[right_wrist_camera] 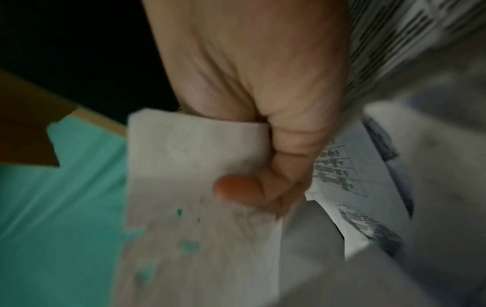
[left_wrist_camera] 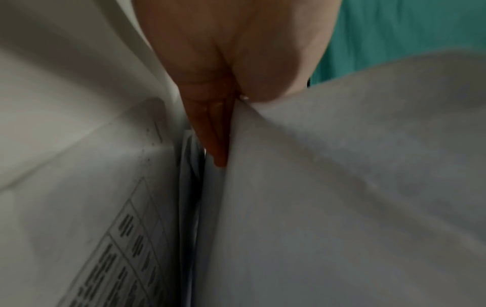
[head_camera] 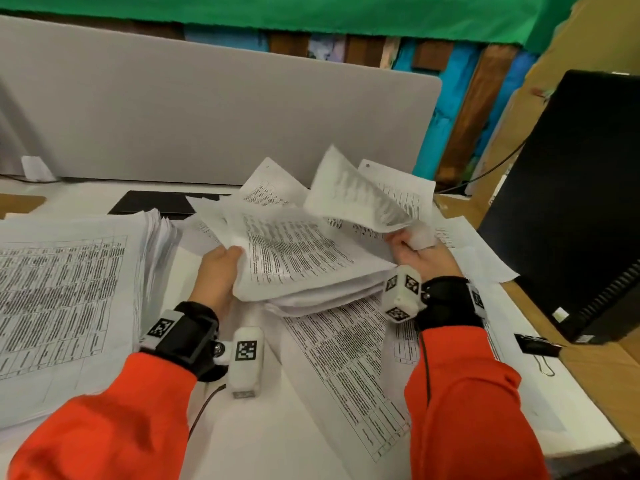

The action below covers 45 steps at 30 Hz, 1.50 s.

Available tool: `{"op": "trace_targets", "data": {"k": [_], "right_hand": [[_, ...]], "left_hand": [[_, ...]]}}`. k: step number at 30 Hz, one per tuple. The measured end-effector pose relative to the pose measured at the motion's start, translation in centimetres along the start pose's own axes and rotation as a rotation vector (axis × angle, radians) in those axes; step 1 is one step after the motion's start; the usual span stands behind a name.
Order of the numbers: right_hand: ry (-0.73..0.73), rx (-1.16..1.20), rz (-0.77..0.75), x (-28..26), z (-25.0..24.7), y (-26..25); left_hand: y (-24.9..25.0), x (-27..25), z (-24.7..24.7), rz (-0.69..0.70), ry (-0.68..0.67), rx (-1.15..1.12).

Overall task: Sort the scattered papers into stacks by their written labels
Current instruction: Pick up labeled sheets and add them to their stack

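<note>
A bundle of printed papers [head_camera: 301, 261] is held above the table between both hands. My left hand [head_camera: 225, 265] grips its left edge, thumb on top and fingers underneath; in the left wrist view the hand [left_wrist_camera: 236, 72] is wedged between the sheets [left_wrist_camera: 355, 187]. My right hand [head_camera: 408, 244] pinches a single sheet [head_camera: 353, 199] that curls up and away from the bundle's right side. In the right wrist view the thumb [right_wrist_camera: 236, 189] presses on white paper [right_wrist_camera: 189, 166]. A tall sorted stack [head_camera: 69, 289] lies on the left.
Loose printed sheets [head_camera: 349, 362] lie under the bundle and towards the front. A grey divider panel [head_camera: 207, 109] closes the back. A black computer tower [head_camera: 571, 202] stands at the right, with a black binder clip [head_camera: 536, 344] before it. A flat black item [head_camera: 159, 202] lies at the back.
</note>
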State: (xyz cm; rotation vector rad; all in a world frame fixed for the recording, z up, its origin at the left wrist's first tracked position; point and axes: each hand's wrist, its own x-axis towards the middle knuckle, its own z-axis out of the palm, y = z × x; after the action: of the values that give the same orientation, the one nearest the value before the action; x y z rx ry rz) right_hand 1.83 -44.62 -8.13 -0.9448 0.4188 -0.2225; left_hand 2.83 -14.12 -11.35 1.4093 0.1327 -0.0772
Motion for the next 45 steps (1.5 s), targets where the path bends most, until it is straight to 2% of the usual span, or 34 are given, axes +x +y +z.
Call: {"op": "trace_targets", "data": {"k": [4, 8, 11, 14, 16, 19, 21, 23, 26, 29, 31, 36, 41, 42, 43, 45], "right_hand": [[-0.218, -0.507, 0.149, -1.1, 2.1, 1.4], [-0.241, -1.163, 0.243, -1.0, 3.3, 2.9], [-0.281, -1.297, 0.182, -1.7, 4.5, 3.3], [-0.226, -1.378, 0.122, -1.0, 4.7, 4.1], [-0.192, -1.318, 0.071, -1.4, 4.6, 4.4], [-0.117, -0.998, -0.084, -2.2, 4.3, 3.3], [-0.148, -0.806, -0.149, -3.2, 4.6, 2.1], [-0.231, -0.706, -0.185, -4.9, 5.6, 0.7], [-0.281, -0.551, -0.388, -7.1, 6.9, -1.6], [-0.346, -0.569, -0.553, -10.7, 8.8, -4.0], [-0.373, -0.551, -0.629, -12.7, 9.5, -4.8], [-0.498, -0.431, -0.604, -15.5, 11.6, -5.6], [-0.569, -0.476, -0.672, -16.8, 13.8, -6.8], [-0.568, -0.474, -0.660, -16.6, 13.5, -6.8], [-0.551, -0.505, -0.639, -15.9, 12.9, -6.4], [-0.547, -0.652, -0.509, -14.6, 11.2, -4.4]], "left_hand": [[-0.7, 0.2, 0.0, -0.087, -0.077, 0.105], [-1.1, 1.0, -0.5, -0.083, -0.058, 0.094], [-1.0, 0.9, 0.0, -0.057, -0.050, 0.100], [-1.1, 0.2, 0.7, 0.050, -0.048, 0.189], [-0.9, -0.5, 0.8, 0.124, -0.018, 0.202], [1.2, -1.3, 0.7, 0.282, -0.027, 0.185], [3.1, -2.2, 0.6, 0.445, -0.085, 0.184], [5.0, -3.1, 0.6, 0.537, -0.133, 0.148], [8.2, -4.4, 1.2, 0.707, -0.107, 0.190], [11.4, -5.6, 1.5, 0.825, -0.044, 0.248], [13.0, -6.4, 1.1, 0.840, 0.011, 0.249], [14.3, -8.1, 1.2, 0.875, 0.009, 0.121], [17.0, -9.4, 2.3, 1.063, 0.097, 0.086], [17.0, -9.3, 1.9, 1.052, 0.082, 0.039], [16.6, -9.1, 1.1, 0.982, 0.034, 0.011], [14.4, -7.7, -0.8, 0.694, -0.172, 0.072]]}}
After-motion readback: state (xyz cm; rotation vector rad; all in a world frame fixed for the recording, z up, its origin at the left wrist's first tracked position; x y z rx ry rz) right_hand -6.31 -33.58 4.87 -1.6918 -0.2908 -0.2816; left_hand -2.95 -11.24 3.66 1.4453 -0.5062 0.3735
